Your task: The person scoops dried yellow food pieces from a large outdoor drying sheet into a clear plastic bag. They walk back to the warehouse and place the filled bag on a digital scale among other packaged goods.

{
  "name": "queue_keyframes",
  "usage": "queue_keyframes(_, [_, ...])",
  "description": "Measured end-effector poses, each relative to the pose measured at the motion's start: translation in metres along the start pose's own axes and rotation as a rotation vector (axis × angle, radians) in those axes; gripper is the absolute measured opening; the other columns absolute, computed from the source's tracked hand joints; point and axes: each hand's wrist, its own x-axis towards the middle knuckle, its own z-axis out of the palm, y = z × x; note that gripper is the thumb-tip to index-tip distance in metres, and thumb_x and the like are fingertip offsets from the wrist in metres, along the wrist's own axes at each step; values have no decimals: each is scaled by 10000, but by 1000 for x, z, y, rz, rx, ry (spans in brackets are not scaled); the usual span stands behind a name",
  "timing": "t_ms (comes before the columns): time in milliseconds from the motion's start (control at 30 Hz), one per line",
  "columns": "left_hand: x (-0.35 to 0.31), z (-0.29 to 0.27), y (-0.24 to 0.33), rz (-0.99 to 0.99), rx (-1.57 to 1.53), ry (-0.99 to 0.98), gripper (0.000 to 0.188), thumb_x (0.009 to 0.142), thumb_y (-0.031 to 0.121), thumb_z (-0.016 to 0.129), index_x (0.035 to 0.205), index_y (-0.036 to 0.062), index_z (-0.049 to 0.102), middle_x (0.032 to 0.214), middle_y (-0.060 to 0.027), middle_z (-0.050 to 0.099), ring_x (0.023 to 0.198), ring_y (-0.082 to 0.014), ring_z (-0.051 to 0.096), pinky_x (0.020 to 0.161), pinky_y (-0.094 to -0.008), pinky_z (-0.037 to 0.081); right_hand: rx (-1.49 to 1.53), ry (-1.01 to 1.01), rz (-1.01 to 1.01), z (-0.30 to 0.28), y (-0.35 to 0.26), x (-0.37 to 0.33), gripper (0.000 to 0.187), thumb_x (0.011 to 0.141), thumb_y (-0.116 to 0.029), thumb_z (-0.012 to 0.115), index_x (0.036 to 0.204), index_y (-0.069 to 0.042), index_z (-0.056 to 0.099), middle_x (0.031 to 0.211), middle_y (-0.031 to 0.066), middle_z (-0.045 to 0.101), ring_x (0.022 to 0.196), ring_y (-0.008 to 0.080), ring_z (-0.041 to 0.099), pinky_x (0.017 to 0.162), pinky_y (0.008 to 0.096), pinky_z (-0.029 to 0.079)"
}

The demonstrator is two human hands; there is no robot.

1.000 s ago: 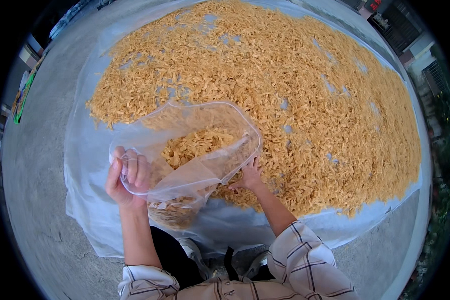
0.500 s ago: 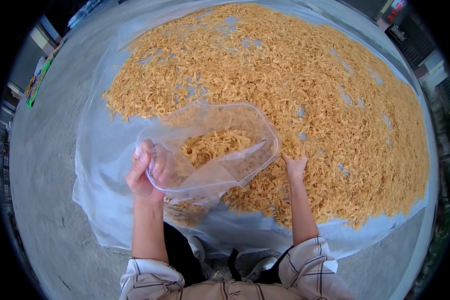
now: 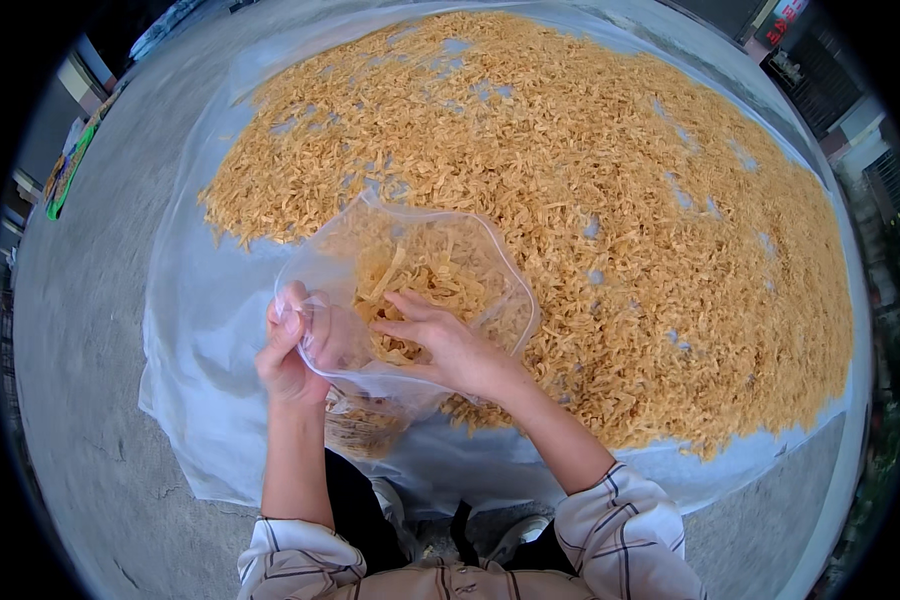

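Clear bag [image 3: 320, 255] with a pale rim, its mouth open toward the person's face, is in front of the person, over the near-left part of a pale sheet [image 3: 185, 350]. At its left, the left hand [image 3: 295, 350] has the rim bunched between thumb and curled fingers; that grip alone seems to hold the mouth wide, so I'd keep it high and firm, lest the soft wall fold inward. Inside the mouth lies a heap of tan strips [image 3: 400, 270], and more show through the lower wall. Whether the bag's base rests on the sheet I can't tell from here. Next along, the right hand [image 3: 435, 340] is over the heap, fingers spread and apart, its wrist crossing the near rim; what lies under the palm is hidden. To my mind the fingers should open well inside the rim and press gently, since strips this thin look brittle. Farther right, the loose spread [image 3: 610, 330] covers most of the sheet. Scooping from the patch beside the bag seems wisest: a short reach, fewer strips dropped, less pull on the rim.
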Motion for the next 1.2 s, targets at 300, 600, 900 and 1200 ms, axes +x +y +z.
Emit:
queue_keyframes(300, [-3,-6,13,31,-137,-6,174,810,137,561,722,82,422,533,-15,417,424,-93,367,352,-213,284,-199,849,603,-61,201,-57,442,774,-99,634,1195,-86,501,1218,147,494,1193,298,405,945,396,379])
queue_keyframes(600, [-7,-19,17,19,-115,-29,173,772,134,591,709,79,439,523,-30,446,398,-102,372,324,-214,270,-552,-149,732,38,232,-28,725,631,-244,748,1267,-143,415,1306,168,384,1247,404,270,1007,555,214])
queue_keyframes(900, [-4,-17,17,15,-160,23,158,793,125,570,740,80,428,550,-34,447,438,-105,384,344,-210,309,-569,-257,608,95,166,-91,756,567,-215,781,1237,-130,439,1287,160,382,1212,413,297,957,578,275])
queue_keyframes(1200, [-8,-13,20,32,-135,57,120,819,101,537,808,65,423,561,-22,405,458,-102,367,374,-202,303,-276,278,647,0,212,-140,560,520,-71,756,1019,84,556,1091,256,530,943,360,555,827,383,460])
